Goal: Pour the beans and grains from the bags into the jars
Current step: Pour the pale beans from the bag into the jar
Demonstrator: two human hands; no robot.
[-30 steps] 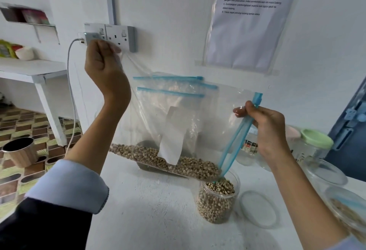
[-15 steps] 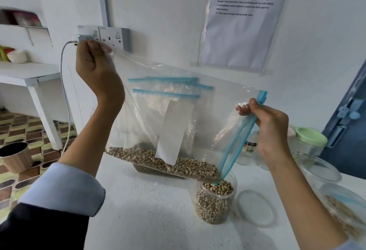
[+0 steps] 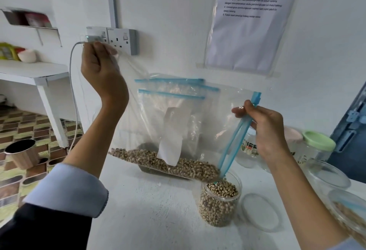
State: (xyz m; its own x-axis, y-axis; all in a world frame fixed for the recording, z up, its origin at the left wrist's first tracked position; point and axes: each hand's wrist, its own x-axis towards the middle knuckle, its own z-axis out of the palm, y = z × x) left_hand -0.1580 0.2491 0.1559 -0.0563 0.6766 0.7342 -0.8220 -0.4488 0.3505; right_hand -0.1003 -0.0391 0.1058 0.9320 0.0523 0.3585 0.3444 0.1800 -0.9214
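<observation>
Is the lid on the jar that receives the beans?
No, the jar stands open under the bag, and a clear lid lies flat on the table beside it.

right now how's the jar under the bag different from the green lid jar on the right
The jar under the bag is open, its clear lid lying beside it; the green-lid jar is capped. The first is nearly full of pale beans; the second looks empty, though that is hard to tell. The first stands near the front, the second back by the wall. Both are clear jars standing upright on the white counter.
</observation>
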